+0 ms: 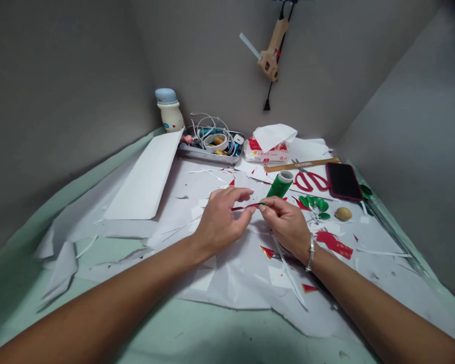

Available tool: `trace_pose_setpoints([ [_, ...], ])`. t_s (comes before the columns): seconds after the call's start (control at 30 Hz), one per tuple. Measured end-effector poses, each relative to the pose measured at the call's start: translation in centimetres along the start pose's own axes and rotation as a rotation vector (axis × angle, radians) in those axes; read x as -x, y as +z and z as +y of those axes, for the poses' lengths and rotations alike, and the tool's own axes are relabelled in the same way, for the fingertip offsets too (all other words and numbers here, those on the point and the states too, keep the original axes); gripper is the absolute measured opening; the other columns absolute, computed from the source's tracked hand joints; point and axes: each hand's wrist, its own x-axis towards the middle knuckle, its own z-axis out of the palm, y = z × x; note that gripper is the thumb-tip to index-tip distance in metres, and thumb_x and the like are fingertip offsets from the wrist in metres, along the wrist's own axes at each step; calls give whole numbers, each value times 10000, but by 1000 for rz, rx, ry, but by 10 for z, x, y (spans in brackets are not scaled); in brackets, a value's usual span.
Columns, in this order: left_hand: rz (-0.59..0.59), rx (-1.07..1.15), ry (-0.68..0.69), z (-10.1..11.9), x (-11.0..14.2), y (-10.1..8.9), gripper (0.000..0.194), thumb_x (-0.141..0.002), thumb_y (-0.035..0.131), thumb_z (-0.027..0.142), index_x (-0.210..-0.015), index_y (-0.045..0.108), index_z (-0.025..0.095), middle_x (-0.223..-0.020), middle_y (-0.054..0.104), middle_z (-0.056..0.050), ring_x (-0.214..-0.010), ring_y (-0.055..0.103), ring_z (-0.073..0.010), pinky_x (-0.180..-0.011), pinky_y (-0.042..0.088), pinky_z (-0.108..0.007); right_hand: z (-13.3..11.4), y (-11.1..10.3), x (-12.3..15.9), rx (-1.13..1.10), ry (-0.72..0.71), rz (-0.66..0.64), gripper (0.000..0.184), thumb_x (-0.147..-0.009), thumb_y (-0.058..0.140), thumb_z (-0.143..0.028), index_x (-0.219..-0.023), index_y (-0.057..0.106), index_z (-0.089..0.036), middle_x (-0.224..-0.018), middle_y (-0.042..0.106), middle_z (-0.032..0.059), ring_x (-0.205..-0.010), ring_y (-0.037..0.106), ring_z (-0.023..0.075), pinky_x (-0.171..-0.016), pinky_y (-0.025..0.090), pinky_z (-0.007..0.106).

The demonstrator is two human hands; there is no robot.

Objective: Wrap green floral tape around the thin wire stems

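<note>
My right hand, with a bracelet at the wrist, pinches the green end of a thin red-and-green piece between thumb and forefinger. Its exact kind is too small to make out. Around the other end of this piece is my left hand, thumb and fingers apart in a loose curve. Just behind the right hand stands a green thread spool, leaning a little. Small green leaf-like pieces lie in a heap to its right, near a round tan object.
White paper with red and white scraps covers the table. Behind are a metal tray of cables and tape, a tissue pack, red-handled scissors, a ruler and a phone. A glue gun hangs on the wall.
</note>
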Motion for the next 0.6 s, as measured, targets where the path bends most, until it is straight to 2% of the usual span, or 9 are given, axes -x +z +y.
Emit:
trace_pose_setpoints([
  [0.33, -41, -4, 34, -4, -1, 4, 80, -826, 561, 206, -840, 640, 211, -858, 687, -2, -841, 603, -171, -927, 383, -371, -1, 2, 2, 25, -43, -46, 193, -815, 534, -342, -832, 657, -194, -647, 539, -22, -558, 414, 109, -529, 344, 222],
  [0.6, -50, -8, -16, 1, 0, 2, 78, -813, 559, 189, -819, 637, 198, -818, 674, 0, -834, 591, -170, -847, 445, -361, 1, 2, 3, 27, -71, -61, 185, -831, 538, -329, -854, 657, -189, -576, 456, -43, -530, 384, 99, -516, 342, 211],
])
